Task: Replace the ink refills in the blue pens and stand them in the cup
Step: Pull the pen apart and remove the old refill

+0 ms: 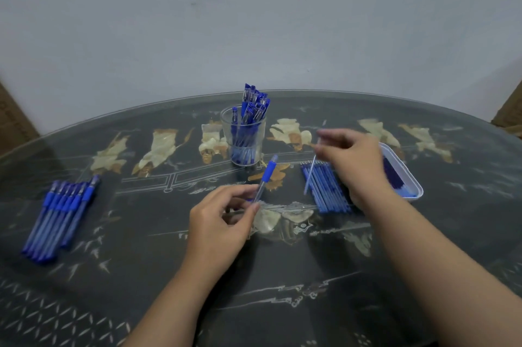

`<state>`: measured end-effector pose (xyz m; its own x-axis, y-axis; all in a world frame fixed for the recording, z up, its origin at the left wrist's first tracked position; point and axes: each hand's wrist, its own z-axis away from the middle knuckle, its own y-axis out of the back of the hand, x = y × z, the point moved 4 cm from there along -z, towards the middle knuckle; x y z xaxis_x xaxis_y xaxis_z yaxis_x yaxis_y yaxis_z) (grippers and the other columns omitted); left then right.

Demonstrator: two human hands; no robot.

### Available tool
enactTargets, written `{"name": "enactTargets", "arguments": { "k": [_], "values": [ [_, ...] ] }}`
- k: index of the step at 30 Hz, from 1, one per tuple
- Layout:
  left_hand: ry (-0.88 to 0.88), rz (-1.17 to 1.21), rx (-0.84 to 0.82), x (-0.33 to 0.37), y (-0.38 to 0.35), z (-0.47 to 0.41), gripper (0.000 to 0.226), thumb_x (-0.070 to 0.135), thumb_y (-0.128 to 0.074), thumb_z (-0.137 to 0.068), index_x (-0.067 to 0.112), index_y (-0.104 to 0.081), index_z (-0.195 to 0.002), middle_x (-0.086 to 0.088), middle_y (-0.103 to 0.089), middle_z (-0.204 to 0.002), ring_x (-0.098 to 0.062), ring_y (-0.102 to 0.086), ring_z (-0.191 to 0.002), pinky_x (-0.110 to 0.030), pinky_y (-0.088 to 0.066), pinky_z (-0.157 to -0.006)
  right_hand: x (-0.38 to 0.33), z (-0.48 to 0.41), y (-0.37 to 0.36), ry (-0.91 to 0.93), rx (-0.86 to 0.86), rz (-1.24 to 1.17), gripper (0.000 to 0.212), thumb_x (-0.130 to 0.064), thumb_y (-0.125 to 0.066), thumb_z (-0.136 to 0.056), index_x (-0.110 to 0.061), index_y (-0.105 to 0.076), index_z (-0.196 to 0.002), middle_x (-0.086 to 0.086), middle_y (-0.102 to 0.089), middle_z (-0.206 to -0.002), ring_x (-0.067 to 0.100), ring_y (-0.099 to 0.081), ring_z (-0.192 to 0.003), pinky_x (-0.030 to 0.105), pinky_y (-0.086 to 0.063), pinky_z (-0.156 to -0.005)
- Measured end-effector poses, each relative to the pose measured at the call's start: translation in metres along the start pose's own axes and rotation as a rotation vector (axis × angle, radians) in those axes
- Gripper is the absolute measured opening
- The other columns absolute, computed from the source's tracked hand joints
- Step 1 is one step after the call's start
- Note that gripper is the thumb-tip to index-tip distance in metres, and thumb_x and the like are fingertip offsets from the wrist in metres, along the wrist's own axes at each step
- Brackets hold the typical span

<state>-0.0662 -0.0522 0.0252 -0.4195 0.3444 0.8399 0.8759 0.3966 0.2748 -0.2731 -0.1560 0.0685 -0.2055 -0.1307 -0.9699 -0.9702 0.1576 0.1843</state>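
My left hand [223,222] pinches a blue pen [267,176] by its clear barrel at the table's middle, its blue-gripped end pointing up toward the cup. My right hand [353,160] hovers, blurred, over a row of blue refills [327,191] and pinches one thin refill [310,176] that hangs down slantwise. A clear glass cup [244,140] behind the pen holds several capped blue pens upright. At the left lies a row of several blue pens [60,218].
A white tray [411,177] with dark blue pieces in it sits right of the refills, partly behind my right hand. The round dark table [141,276] has a glass top; its far edge meets a pale wall.
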Motion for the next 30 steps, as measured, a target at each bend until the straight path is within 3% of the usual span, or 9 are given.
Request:
{"name": "enactTargets", "arguments": {
  "k": [3, 6, 10, 13, 21, 30],
  "values": [
    [-0.017, 0.007, 0.02, -0.002, 0.0, 0.0, 0.03, -0.004, -0.077, -0.076, 0.017, -0.075, -0.098, 0.004, -0.07, -0.092, -0.01, -0.066, -0.077, -0.009, -0.048, -0.06, 0.023, -0.004, -0.017, -0.059, -0.147, 0.235, 0.027, -0.002, -0.074, -0.081, -0.019, -0.074, -0.102, -0.006, -0.07, -0.086, 0.01, -0.067, -0.085, 0.023, -0.054, -0.081],
    [-0.019, 0.015, 0.015, -0.003, -0.001, 0.0, 0.03, -0.004, -0.077, -0.076, 0.016, -0.075, -0.098, 0.003, -0.07, -0.09, -0.01, -0.066, -0.076, -0.009, -0.047, -0.059, 0.033, -0.011, -0.026, -0.091, -0.22, 0.344, 0.023, -0.003, -0.074, -0.08, -0.021, -0.071, -0.093, 0.004, -0.07, -0.089, 0.02, -0.069, -0.087, 0.029, -0.057, -0.077],
    [0.003, 0.03, 0.01, -0.005, -0.001, -0.001, 0.03, -0.004, -0.077, -0.076, 0.016, -0.075, -0.097, 0.004, -0.069, -0.089, -0.009, -0.066, -0.075, -0.009, -0.047, -0.058, 0.039, -0.02, -0.032, -0.111, -0.194, 0.43, 0.028, -0.004, -0.079, -0.074, -0.021, -0.06, -0.086, 0.012, -0.068, -0.095, 0.025, -0.07, -0.08, 0.034, -0.059, -0.071],
    [0.016, 0.035, 0.01, -0.005, -0.001, -0.001, 0.03, -0.004, -0.077, -0.075, 0.016, -0.075, -0.096, 0.003, -0.069, -0.088, -0.009, -0.066, -0.075, -0.008, -0.046, -0.058, 0.041, -0.024, -0.034, -0.084, -0.17, 0.485, 0.036, -0.007, -0.081, -0.071, -0.023, -0.051, -0.084, 0.013, -0.066, -0.098, 0.028, -0.067, -0.085, 0.042, -0.058, -0.076],
    [0.014, 0.03, 0.008, -0.006, -0.002, -0.002, 0.029, -0.004, -0.078, -0.075, 0.016, -0.075, -0.096, 0.002, -0.069, -0.088, -0.008, -0.066, -0.074, -0.008, -0.046, -0.058, 0.042, -0.027, -0.036, 0.0, -0.159, 0.611, 0.031, -0.004, -0.075, -0.075, -0.016, -0.052, -0.091, 0.001, -0.053, -0.086, 0.019, -0.053, -0.077, 0.028, -0.039, -0.057],
    [0.017, 0.027, 0.0, -0.007, -0.002, -0.002, 0.029, -0.004, -0.078, -0.075, 0.017, -0.075, -0.096, 0.004, -0.07, -0.089, -0.008, -0.067, -0.074, -0.008, -0.047, -0.058, 0.045, -0.028, -0.037, 0.053, -0.127, 0.673, 0.025, -0.006, -0.073, -0.078, -0.016, -0.053, -0.091, 0.004, -0.054, -0.087, 0.024, -0.054, -0.081, 0.03, -0.041, -0.063]
  ]
}}
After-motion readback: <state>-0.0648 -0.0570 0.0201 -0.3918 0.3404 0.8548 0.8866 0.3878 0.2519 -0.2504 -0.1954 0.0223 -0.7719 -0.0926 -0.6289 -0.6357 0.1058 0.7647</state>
